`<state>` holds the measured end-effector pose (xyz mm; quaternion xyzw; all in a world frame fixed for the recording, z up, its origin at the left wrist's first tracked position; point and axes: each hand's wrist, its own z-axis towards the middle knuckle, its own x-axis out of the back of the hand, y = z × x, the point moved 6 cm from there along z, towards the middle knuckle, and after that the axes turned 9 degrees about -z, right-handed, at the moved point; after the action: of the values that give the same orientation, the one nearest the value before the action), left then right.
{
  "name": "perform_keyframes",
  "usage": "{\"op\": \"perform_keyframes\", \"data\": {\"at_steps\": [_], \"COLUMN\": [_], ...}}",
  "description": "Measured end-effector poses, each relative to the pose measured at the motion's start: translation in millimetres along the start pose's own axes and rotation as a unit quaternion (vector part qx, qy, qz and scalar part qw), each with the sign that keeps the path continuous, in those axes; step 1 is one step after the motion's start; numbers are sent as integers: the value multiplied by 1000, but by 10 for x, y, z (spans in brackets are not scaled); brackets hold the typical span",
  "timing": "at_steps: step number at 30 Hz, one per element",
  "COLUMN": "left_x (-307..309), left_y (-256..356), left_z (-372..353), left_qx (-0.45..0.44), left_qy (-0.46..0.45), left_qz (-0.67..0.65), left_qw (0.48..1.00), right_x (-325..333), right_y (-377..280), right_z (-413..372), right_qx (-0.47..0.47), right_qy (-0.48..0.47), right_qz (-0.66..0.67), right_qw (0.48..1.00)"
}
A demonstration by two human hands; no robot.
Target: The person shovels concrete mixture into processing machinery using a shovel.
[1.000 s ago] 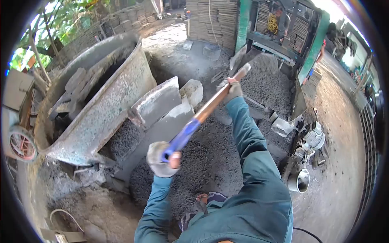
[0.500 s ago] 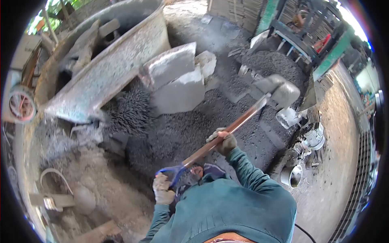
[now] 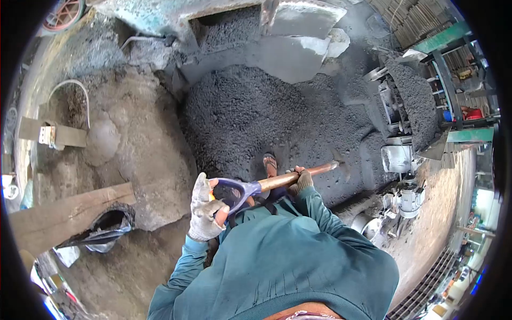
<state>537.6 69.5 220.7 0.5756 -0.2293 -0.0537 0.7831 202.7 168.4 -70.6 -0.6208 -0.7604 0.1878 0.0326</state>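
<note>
My left hand (image 3: 205, 210), in a pale work glove with bare fingertips, is around the purple-blue D-handle (image 3: 248, 188) of a shovel. Farther along, my gloved right hand (image 3: 302, 180) grips the brown shaft (image 3: 274, 182). The shovel slants across my front, its far end pointing right over the dark mix. I cannot make out its blade clearly. Just beyond the shaft lies a broad heap of dark, damp, grainy mix (image 3: 240, 114). One sandalled foot (image 3: 270, 165) shows at the heap's near edge.
Grey slabs (image 3: 290, 56) lean beyond the heap. To the right stand a machine with a mix-filled hopper (image 3: 413, 101), a motor (image 3: 410, 202) and a round metal pulley (image 3: 368, 226). On the left are a sandy mound (image 3: 141, 138), a wooden plank (image 3: 69, 216) and a black bag (image 3: 114, 226).
The view has swung, so the surroundings sit differently. The shovel has come back from near the machine, where its blade showed plainly. Both hands remain on it.
</note>
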Motion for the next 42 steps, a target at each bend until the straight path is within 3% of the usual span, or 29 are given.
{"op": "perform_keyframes", "data": {"at_steps": [3,6,7,9,10,12,16,17,21,22,23,26,28,29,32,34,37,38,39,40,42], "left_x": [-213,-466,-569,-784,-914,-1197,-1619,-1711,-2043,-2150,-2244,-2411,-2496,-2632,-2496,-2246,-1870,-1761,-1621,-1469,-1357], "left_y": [62,167,184,230,129,-29,-118,-183,-497,-673,-830,-1042,-1059,-1330,-1209,-1063,-911,-839,-704,-574,-408], "left_z": [-101,-106,-119,-156,-232,-367,-519,-584,-813,-943,-1049,-1256,-1295,-1538,-1755,-2049,-2836,-3189,-3492,-3766,-4436], "left_qx": [30,40,52,93,126,225,348,332,378,372,361,386,404,369,358,346,302,273,321,365,380], "left_qy": [24,41,53,50,99,188,291,305,389,427,445,470,479,510,504,540,567,571,591,606,658], "left_qz": [-28,-16,-2,84,45,-170,-379,-365,-432,-429,-438,-433,-460,-461,-463,-457,-454,-456,-402,-347,-334], "left_qw": [999,998,997,991,986,941,807,814,721,703,693,665,629,626,635,616,617,626,622,615,557], "right_x": [117,216,294,314,265,92,7,31,200,285,603,265,168,146,292,651,711,871,1102,1184,1156], "right_y": [107,346,320,274,238,118,28,38,102,174,482,215,188,228,554,1101,1797,2168,2540,2836,3144], "right_z": [160,597,675,800,759,580,619,748,1477,1796,2691,1911,1656,1591,1814,2294,1408,1445,1529,1266,142], "right_qx": [-65,-170,-140,-141,-144,-151,-160,-161,-174,-168,-230,-118,-79,-58,-46,88,-71,-101,-131,-163,-175], "right_qy": [-19,-56,-50,-38,-31,-12,-15,-19,-41,-52,-107,-31,-7,4,-39,-118,-74,-63,-50,-71,22], "right_qz": [-77,-9,-82,-104,-99,-88,-96,-127,-205,-229,-189,-265,-358,-402,-512,-578,-492,-520,-549,-562,-553], "right_qw": [995,984,985,984,984,985,982,979,962,957,949,956,930,914,857,803,864,846,824,808,814]}}
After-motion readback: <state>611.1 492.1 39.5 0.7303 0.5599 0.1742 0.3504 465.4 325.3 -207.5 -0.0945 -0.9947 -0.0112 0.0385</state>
